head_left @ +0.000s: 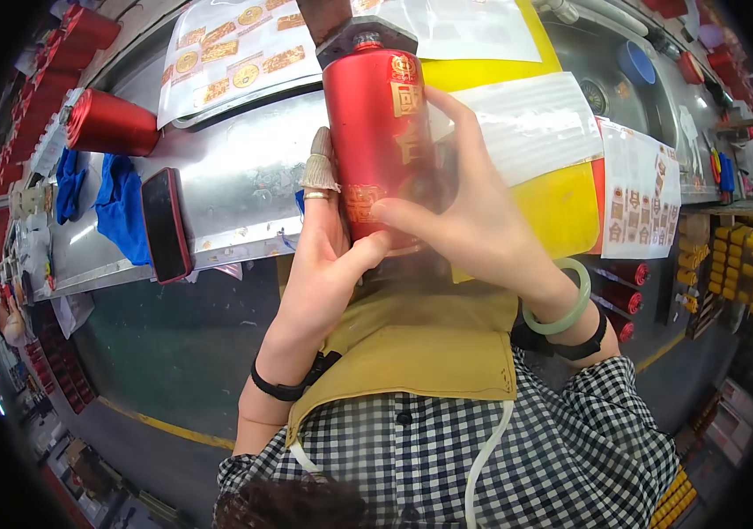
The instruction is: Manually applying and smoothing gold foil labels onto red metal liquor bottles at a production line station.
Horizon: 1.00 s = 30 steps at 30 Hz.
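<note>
A shiny red bottle (pixel 376 132) with gold characters on its side is held between my two hands above the table's near edge. My left hand (pixel 325 242) grips its lower left side, a cloth finger cover (pixel 320 169) on one finger. From the right, my right hand (pixel 473 203) wraps the bottle, thumb pressed near a gold decal low on its front. The bottle's narrow neck points away from me, against a dark angular piece (pixel 367 40); whether they are joined I cannot tell.
Sheets of gold decals (pixel 240 53) lie beyond the bottle, with a white sheet (pixel 526 123) on a yellow mat (pixel 561 212) at right. To the left are another red bottle (pixel 112 122), a phone (pixel 166 225) and blue cloth (pixel 122 207). A blue cup (pixel 636 63) stands far right.
</note>
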Available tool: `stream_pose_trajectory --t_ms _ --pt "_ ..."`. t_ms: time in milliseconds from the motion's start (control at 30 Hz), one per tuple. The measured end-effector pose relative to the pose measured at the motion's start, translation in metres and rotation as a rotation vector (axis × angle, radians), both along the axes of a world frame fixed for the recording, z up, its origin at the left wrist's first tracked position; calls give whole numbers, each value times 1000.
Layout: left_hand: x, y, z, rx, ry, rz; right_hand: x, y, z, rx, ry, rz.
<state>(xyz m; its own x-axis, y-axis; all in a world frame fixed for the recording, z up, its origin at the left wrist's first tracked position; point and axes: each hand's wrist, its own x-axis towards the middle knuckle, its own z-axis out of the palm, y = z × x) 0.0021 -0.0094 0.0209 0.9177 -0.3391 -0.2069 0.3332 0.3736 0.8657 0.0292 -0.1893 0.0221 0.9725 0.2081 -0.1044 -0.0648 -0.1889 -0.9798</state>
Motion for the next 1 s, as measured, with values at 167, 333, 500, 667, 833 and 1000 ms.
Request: stream_pose_trajectory --t_ms 167,333,500,667,833,1000 --pt "-13 1 -25 195 -291 155 0 0 -2 8 5 1" --pt "-30 9 -42 901 -898 182 -1 -2 -4 228 40 20" --pt "-30 -1 -58 963 -991 308 0 -5 12 273 98 52" --pt "-29 -6 -60 981 -999 372 4 -18 17 162 102 65" --pt "-25 -5 -50 997 -875 470 7 -25 7 37 -182 -61" --pt "-22 1 -52 1098 -944 477 0 -25 22 -271 -608 159"
